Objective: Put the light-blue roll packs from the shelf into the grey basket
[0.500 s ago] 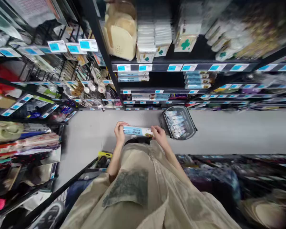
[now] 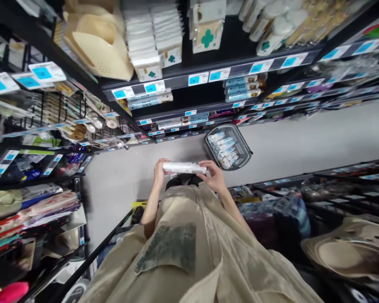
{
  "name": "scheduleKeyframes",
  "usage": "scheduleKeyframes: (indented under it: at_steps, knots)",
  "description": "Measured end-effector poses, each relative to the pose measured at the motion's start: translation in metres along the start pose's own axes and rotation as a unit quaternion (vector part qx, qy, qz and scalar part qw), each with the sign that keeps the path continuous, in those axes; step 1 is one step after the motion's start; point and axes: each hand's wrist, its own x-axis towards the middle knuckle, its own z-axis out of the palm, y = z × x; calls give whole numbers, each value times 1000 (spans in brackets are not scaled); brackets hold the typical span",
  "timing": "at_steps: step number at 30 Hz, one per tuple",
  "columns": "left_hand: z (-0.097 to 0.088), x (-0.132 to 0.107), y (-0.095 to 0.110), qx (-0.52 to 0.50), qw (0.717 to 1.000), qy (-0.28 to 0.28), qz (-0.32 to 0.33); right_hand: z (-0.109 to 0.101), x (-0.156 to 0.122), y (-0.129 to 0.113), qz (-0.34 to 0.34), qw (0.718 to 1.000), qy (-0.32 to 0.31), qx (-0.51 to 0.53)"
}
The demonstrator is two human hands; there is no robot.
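Between my hands, level in front of my body, is a white packaged roll [image 2: 183, 167] with a mostly plain side facing up. My left hand [image 2: 158, 172] is closed around its left end. At the right end, my right hand [image 2: 214, 176] grips it between thumb and fingers. On the floor to the right, apart from my hand, stands a grey shopping basket [image 2: 244, 152]. Several blue and white rolls [image 2: 223, 148] lie inside it. Similar rolls [image 2: 151, 101] sit on a lower shelf ahead, with another group [image 2: 242, 88] farther right.
Dark store shelves [image 2: 173, 80] with blue and white price tags run across the front. A beige scoop-shaped container [image 2: 102, 48] stands on the upper shelf. Racks of utensils and fabric goods [image 2: 34, 210] line the left. Clogs [image 2: 350, 248] are on a rack at the right, behind the grey aisle floor [image 2: 113, 181].
The roll has been turned in my hands, from its blue printed side to a white side. My view has rotated and shifted, so the shelves slant now. The basket stays on the floor.
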Motion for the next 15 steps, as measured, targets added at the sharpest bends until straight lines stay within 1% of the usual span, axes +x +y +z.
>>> scheduleKeyframes:
  at_steps: [2,3,5,6,8,10,13,15]
  knots:
    - [19,5,3,12,1000,-13,5,-16,7,1,-54,998,5,-28]
    - [29,7,6,20,1000,-18,11,-24,11,1,-68,997,13,-38]
    - [50,13,12,36,999,-18,28,-40,16,3,-64,997,33,-42]
    - [62,16,16,47,998,-16,39,-47,19,4,-47,997,40,-38]
    - [86,24,24,75,995,-18,66,-64,24,9,10,998,63,-22]
    - [113,31,33,103,988,-44,102,-83,30,17,84,991,106,4]
    - [161,38,44,122,972,-139,142,-116,40,30,195,964,177,32]
    - [195,42,49,122,960,-213,138,-143,45,38,240,951,191,40]
